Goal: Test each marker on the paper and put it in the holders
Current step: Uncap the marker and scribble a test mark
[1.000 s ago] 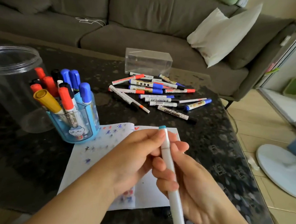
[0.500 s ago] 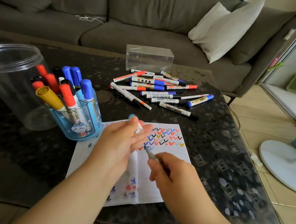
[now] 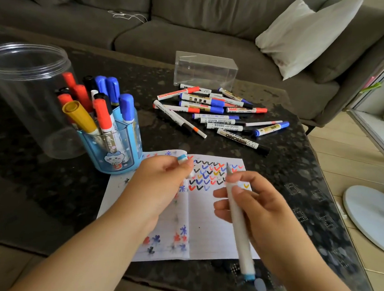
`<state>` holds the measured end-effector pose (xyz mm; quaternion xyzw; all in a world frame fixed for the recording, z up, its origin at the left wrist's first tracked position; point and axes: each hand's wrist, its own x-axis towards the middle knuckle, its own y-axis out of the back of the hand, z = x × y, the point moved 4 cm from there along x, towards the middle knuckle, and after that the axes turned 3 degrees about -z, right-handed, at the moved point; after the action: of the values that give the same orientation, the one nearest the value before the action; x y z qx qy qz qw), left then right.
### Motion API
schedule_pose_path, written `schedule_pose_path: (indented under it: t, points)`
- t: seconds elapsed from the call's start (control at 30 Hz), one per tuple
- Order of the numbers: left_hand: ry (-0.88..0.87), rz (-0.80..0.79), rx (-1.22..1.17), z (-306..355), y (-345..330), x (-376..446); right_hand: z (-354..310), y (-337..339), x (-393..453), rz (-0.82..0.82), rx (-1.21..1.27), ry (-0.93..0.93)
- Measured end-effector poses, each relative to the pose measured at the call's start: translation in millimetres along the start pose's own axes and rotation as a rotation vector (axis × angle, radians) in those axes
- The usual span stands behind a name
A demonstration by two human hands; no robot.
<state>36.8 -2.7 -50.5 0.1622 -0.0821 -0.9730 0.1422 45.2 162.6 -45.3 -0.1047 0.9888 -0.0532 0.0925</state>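
Right hand (image 3: 256, 206), lower right of frame: curled round white marker (image 3: 238, 223), uncapped, tip up over the paper.
Left hand (image 3: 162, 184), centre: pinching the marker's cap (image 3: 182, 159), white with light-blue band.
Paper (image 3: 207, 219), lower centre on dark table (image 3: 297, 164): rows of coloured ticks.
Blue holder (image 3: 117, 150), left of centre, touching paper's upper-left corner: markers upright.
Clear jar (image 3: 29, 88), upper left, behind blue holder.
Loose markers (image 3: 215, 115), centre, heaped.
Clear box (image 3: 205, 69), top centre, behind heap.

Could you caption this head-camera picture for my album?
Right hand poises uncapped marker over paper; left hand holds cap.
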Motion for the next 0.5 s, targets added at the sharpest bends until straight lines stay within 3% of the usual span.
schedule_pose_path:
  t: [0.17, 0.3, 0.37, 0.5]
  points:
    - [-0.101, -0.058, 0.177, 1, 0, 1, 5, 9, 13, 0.03, 0.252, -0.135]
    - [-0.187, -0.098, 0.336, 2, -2, -1, 9, 5, 19, -0.012, 0.341, -0.109]
    - [-0.213, -0.104, 0.382, 1, -2, 0, 10, 3, 22, -0.022, 0.257, -0.092]
    - [-0.244, -0.129, 0.474, -5, -2, 4, 10, 9, 25, 0.092, -0.228, -0.022]
